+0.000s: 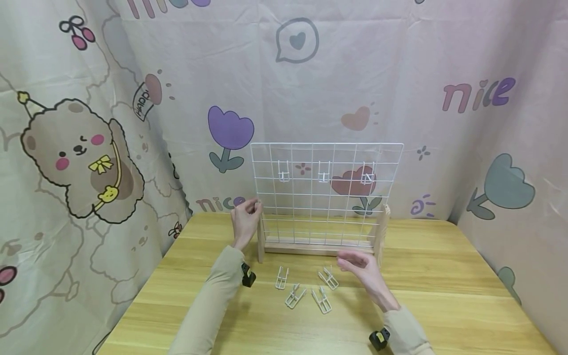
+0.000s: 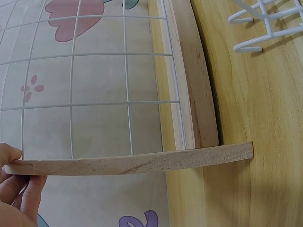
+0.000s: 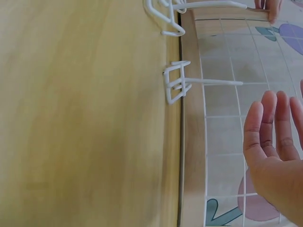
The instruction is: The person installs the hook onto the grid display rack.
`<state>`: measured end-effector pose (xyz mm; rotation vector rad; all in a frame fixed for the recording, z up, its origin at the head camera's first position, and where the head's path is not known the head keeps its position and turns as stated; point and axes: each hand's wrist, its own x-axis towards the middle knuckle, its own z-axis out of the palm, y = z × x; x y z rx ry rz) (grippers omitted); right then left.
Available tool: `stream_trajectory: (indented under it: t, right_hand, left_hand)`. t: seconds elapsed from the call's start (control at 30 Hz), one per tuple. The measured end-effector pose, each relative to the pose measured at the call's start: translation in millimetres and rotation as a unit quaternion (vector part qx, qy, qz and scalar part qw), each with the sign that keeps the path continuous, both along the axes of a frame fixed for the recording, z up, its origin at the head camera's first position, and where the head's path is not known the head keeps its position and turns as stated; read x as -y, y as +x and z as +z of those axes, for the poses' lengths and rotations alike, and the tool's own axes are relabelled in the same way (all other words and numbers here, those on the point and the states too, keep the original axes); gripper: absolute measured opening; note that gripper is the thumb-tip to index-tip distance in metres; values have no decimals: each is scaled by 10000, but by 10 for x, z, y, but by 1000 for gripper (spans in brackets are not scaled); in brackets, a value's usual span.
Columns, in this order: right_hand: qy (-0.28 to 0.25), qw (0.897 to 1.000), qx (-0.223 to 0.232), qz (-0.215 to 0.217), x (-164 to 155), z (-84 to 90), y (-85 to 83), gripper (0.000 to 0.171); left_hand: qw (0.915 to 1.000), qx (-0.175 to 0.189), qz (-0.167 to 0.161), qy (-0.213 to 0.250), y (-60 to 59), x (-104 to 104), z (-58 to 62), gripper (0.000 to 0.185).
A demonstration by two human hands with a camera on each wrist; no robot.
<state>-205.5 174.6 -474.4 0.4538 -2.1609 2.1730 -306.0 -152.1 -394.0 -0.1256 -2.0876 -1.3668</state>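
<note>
Cartoon-print curtain [image 1: 133,123] behind wooden table [image 1: 443,305]

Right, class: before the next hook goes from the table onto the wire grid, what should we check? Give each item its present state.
1. Wire grid panel upright in wooden stand: ok.
2. Left hand steadies the stand's left post: ok.
3. Right hand free, holding nothing: ok.
4. Loose hooks on the table, near the right hand: ok, four.
5. Three hooks hung on the grid, seated properly: cannot tell.
</note>
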Motion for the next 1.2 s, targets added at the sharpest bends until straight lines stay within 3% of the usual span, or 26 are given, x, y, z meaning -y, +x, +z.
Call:
stream_trajectory:
  t: [0.27,0.63,0.83,1.2]
  right_hand:
    - [96,9999,132,15,-72,-47,17,41]
    - [690,9961,554,0,-172,-85,63,44]
    - [767,9940,753,179,-232,-103,63,47]
    - [917,9916,681,608,-214,-145,27,53]
  left_hand:
    - [10000,12,27,5,-6,4,-10,26]
    - [10000,32,9,-21,-10,9,-15,27]
    - [10000,4,9,-30,-13,-2,-5,28]
    - [10000,20,73,-60,2,-12,5,27]
